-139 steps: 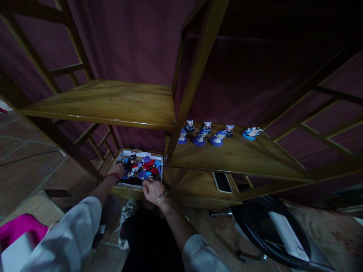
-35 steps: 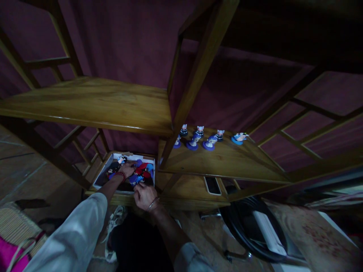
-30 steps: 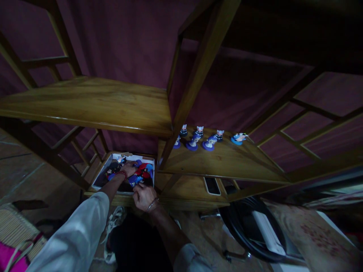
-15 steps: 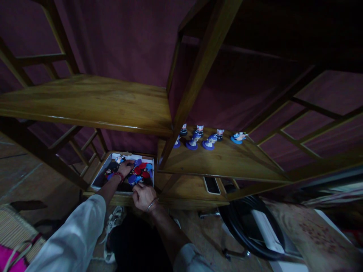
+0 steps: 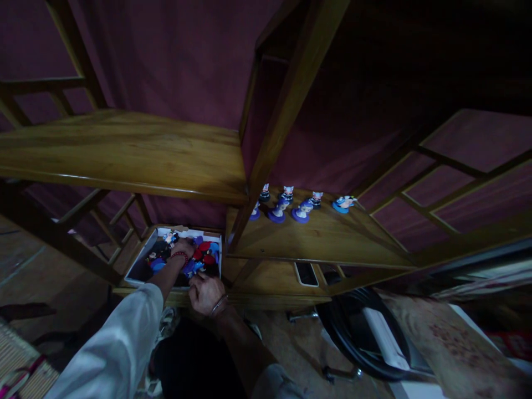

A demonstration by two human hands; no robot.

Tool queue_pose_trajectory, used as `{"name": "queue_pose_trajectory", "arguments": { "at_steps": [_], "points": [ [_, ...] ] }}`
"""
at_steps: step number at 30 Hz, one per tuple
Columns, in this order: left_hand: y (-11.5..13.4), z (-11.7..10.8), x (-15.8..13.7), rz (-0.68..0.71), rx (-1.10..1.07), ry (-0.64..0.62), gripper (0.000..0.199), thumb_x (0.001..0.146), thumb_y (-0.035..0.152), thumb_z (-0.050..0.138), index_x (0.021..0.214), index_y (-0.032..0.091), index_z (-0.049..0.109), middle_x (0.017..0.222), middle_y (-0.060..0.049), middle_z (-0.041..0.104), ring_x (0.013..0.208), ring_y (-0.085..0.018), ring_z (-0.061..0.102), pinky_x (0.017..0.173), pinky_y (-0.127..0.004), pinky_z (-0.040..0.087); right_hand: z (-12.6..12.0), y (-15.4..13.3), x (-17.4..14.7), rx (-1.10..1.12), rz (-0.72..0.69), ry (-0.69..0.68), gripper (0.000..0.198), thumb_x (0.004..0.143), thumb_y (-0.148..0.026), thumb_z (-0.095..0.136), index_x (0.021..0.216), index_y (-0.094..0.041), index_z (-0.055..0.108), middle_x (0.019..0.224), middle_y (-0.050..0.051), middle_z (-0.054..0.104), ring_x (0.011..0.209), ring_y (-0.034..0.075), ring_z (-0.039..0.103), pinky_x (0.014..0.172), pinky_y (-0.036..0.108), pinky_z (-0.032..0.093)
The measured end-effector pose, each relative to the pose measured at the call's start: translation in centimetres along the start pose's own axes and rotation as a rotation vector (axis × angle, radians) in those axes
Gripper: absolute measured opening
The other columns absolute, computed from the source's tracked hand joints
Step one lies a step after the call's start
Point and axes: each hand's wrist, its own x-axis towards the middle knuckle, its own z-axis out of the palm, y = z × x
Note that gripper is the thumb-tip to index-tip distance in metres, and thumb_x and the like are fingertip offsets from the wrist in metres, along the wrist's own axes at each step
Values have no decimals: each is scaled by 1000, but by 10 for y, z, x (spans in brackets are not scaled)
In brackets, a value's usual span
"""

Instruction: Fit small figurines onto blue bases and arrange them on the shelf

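Figurines (image 5: pixel 203 254) lie in the white box (image 5: pixel 142 257) at eight o'clock. The left hand (image 5: pixel 183 248), among them, should sift gently, the right hand (image 5: pixel 206 293) at the box's near side; in this dimness neither grip's state is clear.

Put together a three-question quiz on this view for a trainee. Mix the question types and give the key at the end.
1. Multiple choice: on which wrist is the red beaded bracelet?
A) right
B) left
C) neither

2. True or false: the flat, white-edged device lies inside the box.

3. Fill in the blank: the figurine furthest right on the shelf has a ____ base.

Key:
1. B; it is on the wrist of the left hand, which reaches into the box.
2. False; the device lies on the lower board, to the right of the box.
3. Blue.
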Motion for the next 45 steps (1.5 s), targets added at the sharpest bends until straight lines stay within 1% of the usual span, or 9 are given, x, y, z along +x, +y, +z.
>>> {"name": "queue_pose_trajectory", "arguments": {
  "at_steps": [6,11,15,19,26,31,35,39,45],
  "points": [
    [-3,-5,-4,-25,-99,-1,36,68,36,51,97,15,58,108,-11,59,100,-23,53,80,-28,41,2,2,0,7,1,9,17,75,-23,40,80,-20,55,81,2,60,68,13,56,61,22,41],
    [-7,-10,-8,1,-210,-1,33,67,37,54,89,15,60,99,-8,63,95,-21,55,79,-26,41,-1,1,0,19,2,12,15,74,-23,40,81,-21,54,82,1,60,69,13,56,61,21,40],
    [-10,-9,-12,-10,-312,42,34,65,33,57,92,13,56,99,-9,62,94,-21,55,81,-29,41,-3,-1,-1,23,0,9,14,74,-22,41,80,-21,53,81,1,60,71,13,56,62,21,40],
    [-10,-8,-14,-13,-429,48,35,61,31,61,89,12,54,95,-9,62,89,-20,57,79,-30,43,-3,-1,0,23,0,-8,13,74,-21,41,80,-20,53,81,1,60,71,13,56,62,21,39],
    [-12,-11,-18,-19,-603,46,46,51,28,69,92,11,57,99,-11,61,94,-23,55,81,-32,42,-2,-1,1,14,4,-18,14,74,-22,41,80,-21,53,82,1,60,72,13,56,62,21,40],
    [-13,-13,-20,-14,-685,30,37,57,28,65,90,11,61,94,-9,65,91,-21,57,80,-29,42,-1,0,0,25,9,-12,14,75,-22,41,80,-20,53,82,1,59,73,13,56,63,21,39],
    [-16,-15,-20,-39,-699,44,29,61,31,61,85,14,63,96,-9,65,95,-22,55,83,-28,40,1,1,0,18,3,2,14,75,-22,40,79,-20,53,81,1,59,71,13,56,62,22,39],
    [-19,-15,-20,-60,-702,60,28,61,31,61,84,15,63,97,-9,64,99,-23,53,84,-29,38,2,1,-1,11,-6,29,14,75,-22,40,78,-20,53,80,0,59,69,13,55,60,22,39],
    [-19,-13,-20,-92,-720,93,26,65,27,56,87,15,61,95,-7,64,97,-21,53,84,-29,38,2,1,0,15,-15,41,15,74,-21,40,78,-20,54,80,1,59,69,13,55,58,22,38]
  ]
}}
